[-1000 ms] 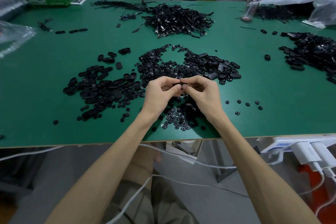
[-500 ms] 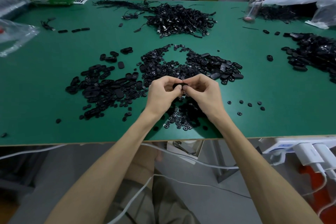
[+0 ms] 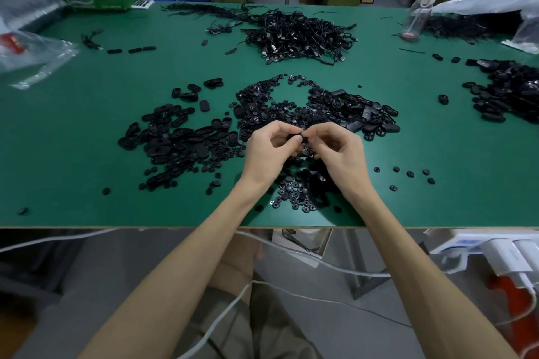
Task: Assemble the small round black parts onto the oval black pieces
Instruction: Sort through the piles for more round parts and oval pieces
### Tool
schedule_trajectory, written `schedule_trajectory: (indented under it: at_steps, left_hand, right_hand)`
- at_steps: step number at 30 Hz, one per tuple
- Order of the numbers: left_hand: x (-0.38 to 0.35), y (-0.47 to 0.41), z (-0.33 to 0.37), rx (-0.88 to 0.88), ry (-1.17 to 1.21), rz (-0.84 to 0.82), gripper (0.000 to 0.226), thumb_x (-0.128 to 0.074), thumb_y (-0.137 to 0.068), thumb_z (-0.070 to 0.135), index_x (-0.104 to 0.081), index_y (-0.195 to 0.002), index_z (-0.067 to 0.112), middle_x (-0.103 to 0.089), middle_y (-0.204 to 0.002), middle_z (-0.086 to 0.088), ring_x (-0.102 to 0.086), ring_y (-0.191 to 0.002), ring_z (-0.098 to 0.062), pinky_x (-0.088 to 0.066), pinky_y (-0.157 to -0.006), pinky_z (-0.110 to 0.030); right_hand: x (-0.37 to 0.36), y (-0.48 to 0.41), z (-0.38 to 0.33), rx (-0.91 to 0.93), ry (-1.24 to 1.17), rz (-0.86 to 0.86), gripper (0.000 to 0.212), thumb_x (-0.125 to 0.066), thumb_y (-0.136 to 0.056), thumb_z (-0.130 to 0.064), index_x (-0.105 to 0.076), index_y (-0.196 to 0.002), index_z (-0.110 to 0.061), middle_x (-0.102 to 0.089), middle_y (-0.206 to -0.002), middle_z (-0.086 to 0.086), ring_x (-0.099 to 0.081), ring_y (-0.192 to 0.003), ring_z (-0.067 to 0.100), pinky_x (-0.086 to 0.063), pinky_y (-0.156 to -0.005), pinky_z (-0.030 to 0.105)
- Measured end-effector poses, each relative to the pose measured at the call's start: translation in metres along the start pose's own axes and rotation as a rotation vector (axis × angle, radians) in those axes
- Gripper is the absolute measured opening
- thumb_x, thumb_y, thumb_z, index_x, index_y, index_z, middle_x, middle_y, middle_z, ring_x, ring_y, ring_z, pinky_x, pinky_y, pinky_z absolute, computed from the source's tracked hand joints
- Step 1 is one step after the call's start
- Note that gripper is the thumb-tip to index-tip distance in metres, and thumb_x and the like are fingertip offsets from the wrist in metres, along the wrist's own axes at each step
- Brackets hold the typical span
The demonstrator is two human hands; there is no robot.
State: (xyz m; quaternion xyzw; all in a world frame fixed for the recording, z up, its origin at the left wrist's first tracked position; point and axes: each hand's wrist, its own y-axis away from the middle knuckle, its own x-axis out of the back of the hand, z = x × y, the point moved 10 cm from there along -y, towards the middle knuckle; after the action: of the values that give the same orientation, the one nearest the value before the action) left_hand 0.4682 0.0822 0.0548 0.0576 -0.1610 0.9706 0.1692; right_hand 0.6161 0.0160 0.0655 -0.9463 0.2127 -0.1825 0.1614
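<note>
- Left hand (image 3: 271, 148) and right hand (image 3: 335, 148) meet over the tabletop (image 3: 73, 140), mid-width and near the front edge. Fingers are curled, tips touching, and both pinch one black part (image 3: 302, 138) between them.
- The part is mostly covered by fingers. Can't tell if it's an oval, a round, or the two already mated.
- My read: press-fit step in hand, one hand bracing while the other pushes.
- It's held off the surface, right above the stock. Probably so the thumbs can squeeze from both sides and a drop lands back in the heap.
- Rounds (image 3: 300, 192) are heaped under the wrists at the front edge, a short reach for the next pick.
- Ovals (image 3: 175, 143) are spread left of the hands. Mixed stock (image 3: 291, 105) sits just behind them.
- Another black pile (image 3: 507, 90) sits at the right edge, well apart. Could be finished units, can't confirm.
- Cable heap (image 3: 297, 35) is toward the far edge and a bottle (image 3: 418, 14) is near the far right corner. Neither looks in play.
- Plenty of loose stock on the table, so I'd judge the run far from done.
- Risk: the part slips out of the pinch and gets lost among identical black bits.
</note>
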Motion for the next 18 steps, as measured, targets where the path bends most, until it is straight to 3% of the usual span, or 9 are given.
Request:
schedule_trajectory:
  at_steps: [3,6,9,11,15,18]
  left_hand:
    - [0.001,-0.001,0.014,-0.070,-0.230,-0.006,0.014,-0.073,-0.095,0.016,-0.077,-0.108,0.016,-0.071,-0.106,0.001,-0.066,-0.092,-0.008,-0.051,-0.080,-0.015]
    - [0.026,-0.010,0.022,-0.065,-0.347,0.064,0.018,-0.061,-0.101,0.009,-0.072,-0.115,0.014,-0.066,-0.116,-0.003,-0.059,-0.095,0.000,-0.046,-0.085,-0.007]
    - [0.075,-0.024,0.017,0.008,-0.605,0.162,0.034,-0.049,-0.100,-0.007,-0.068,-0.121,0.011,-0.065,-0.128,-0.006,-0.061,-0.114,-0.014,-0.047,-0.109,-0.026]
    - [0.113,-0.030,0.007,0.064,-0.886,0.216,0.040,-0.049,-0.095,-0.013,-0.066,-0.125,0.007,-0.063,-0.131,-0.011,-0.057,-0.124,-0.024,-0.044,-0.114,-0.038]
    - [0.167,-0.033,-0.012,0.179,-1.262,0.197,0.018,-0.059,-0.098,-0.004,-0.064,-0.115,-0.006,-0.059,-0.122,-0.028,-0.051,-0.119,-0.042,-0.042,-0.104,-0.050]
    - [0.178,-0.032,-0.020,0.206,-1.331,0.159,0.019,-0.065,-0.101,0.014,-0.063,-0.094,-0.003,-0.061,-0.114,-0.030,-0.052,-0.114,-0.045,-0.041,-0.101,-0.053]
  right_hand:
    - [0.007,0.000,0.003,-0.029,0.004,0.061,0.021,-0.064,-0.096,-0.002,-0.077,-0.096,-0.019,-0.076,-0.092,-0.004,-0.073,-0.090,0.018,-0.062,-0.080,0.047]
    - [0.026,0.001,0.014,-0.101,-0.064,0.212,0.023,-0.064,-0.094,-0.004,-0.077,-0.101,-0.021,-0.076,-0.092,-0.006,-0.069,-0.079,0.011,-0.059,-0.075,0.036]
    - [0.043,0.006,0.035,-0.244,-0.244,0.384,0.030,-0.063,-0.096,-0.001,-0.075,-0.117,-0.018,-0.076,-0.098,-0.002,-0.067,-0.078,0.008,-0.057,-0.081,0.028]
    - [0.046,0.007,0.043,-0.294,-0.326,0.437,0.041,-0.061,-0.097,0.001,-0.065,-0.136,-0.013,-0.073,-0.107,-0.005,-0.070,-0.091,0.005,-0.057,-0.093,0.027]
    - [0.038,0.006,0.040,-0.297,-0.275,0.352,0.069,-0.058,-0.098,0.000,-0.034,-0.160,-0.015,-0.051,-0.147,-0.012,-0.052,-0.136,0.005,-0.044,-0.116,0.035]
    - [0.031,0.004,0.031,-0.263,-0.178,0.275,0.068,-0.059,-0.097,-0.002,-0.037,-0.159,-0.018,-0.039,-0.163,-0.003,-0.045,-0.144,0.010,-0.040,-0.120,0.038]
